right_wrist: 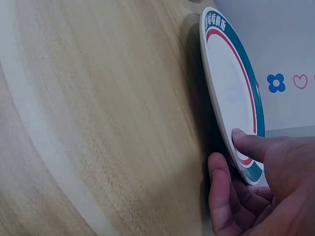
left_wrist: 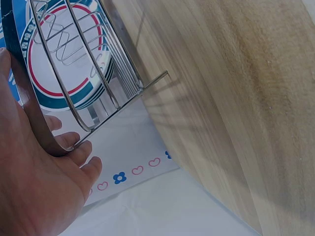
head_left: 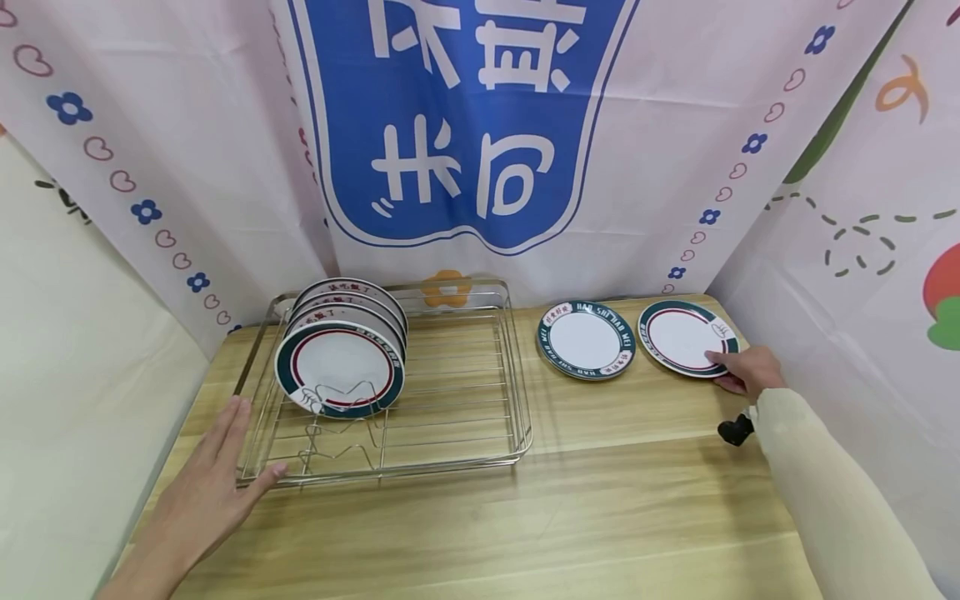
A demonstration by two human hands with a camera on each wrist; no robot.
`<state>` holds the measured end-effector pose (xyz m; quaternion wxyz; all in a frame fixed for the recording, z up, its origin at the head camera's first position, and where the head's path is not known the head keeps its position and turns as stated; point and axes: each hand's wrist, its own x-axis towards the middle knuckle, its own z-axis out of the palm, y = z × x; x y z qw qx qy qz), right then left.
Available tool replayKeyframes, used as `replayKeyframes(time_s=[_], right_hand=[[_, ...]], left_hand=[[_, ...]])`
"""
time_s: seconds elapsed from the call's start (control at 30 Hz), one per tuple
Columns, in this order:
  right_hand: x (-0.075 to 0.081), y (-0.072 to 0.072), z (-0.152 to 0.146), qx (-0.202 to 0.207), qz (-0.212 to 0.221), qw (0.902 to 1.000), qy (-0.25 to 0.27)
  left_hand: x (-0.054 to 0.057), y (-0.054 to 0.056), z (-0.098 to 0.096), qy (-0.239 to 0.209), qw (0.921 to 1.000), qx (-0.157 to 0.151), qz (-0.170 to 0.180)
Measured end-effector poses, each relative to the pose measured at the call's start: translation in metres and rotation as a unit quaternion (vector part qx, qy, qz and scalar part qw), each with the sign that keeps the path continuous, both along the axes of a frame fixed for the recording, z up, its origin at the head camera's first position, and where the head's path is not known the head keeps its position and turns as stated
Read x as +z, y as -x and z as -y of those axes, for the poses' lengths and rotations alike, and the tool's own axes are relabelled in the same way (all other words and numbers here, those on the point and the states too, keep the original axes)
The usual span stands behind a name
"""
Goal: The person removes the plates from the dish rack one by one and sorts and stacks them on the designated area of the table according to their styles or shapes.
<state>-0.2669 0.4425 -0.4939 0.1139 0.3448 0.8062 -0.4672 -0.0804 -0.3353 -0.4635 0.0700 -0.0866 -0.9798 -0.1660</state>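
Observation:
My right hand (head_left: 753,371) pinches the near right edge of a white plate (head_left: 678,333) with a green rim and red ring. In the right wrist view the thumb lies on the plate's upper face, fingers under its rim, and the plate stands tilted over the table. At the near left corner of a wire dish rack (head_left: 450,464), my left hand (head_left: 202,496) rests with straight fingers along the side and thumb at the front. Several plates lean upright in the rack's left part, the front plate (head_left: 341,367) facing me.
Left of the held plate, another green-rimmed plate (head_left: 587,340) with lettering lies on the wooden table (head_left: 600,517). Behind the table hangs a printed curtain (head_left: 675,108). A small black object (head_left: 736,430) shows beside my right wrist.

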Motion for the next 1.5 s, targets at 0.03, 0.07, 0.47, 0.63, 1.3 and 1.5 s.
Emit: replayKeyframes(time_s=[0.03, 0.07, 0.47, 0.63, 1.3, 1.5], right_hand=[[0.001, -0.001, 0.001, 0.008, 0.001, 0.9999, -0.011], [0.002, -0.002, 0.001, 0.016, 0.002, 0.9996, -0.023], [0.014, -0.009, 0.004, 0.113, 0.007, 0.9881, -0.105], [0.023, -0.011, 0.005, 0.202, 0.017, 0.9570, -0.207], [0.085, 0.002, 0.083, 0.299, -0.063, 0.8631, -0.402], [0.109, -0.002, 0.133, 0.341, -0.102, 0.8353, -0.419]], left_hand=[[0.000, 0.000, 0.000, 0.001, 1.0000, 0.000, 0.001], [0.000, 0.000, 0.000, 0.002, 1.0000, 0.001, 0.003], [0.001, -0.001, 0.001, -0.003, 0.9999, 0.003, 0.010], [0.001, 0.000, 0.000, -0.002, 0.9999, 0.003, 0.012], [0.002, 0.000, 0.001, 0.000, 1.0000, 0.000, 0.006], [0.002, -0.001, 0.000, 0.003, 0.9999, 0.003, 0.011]])
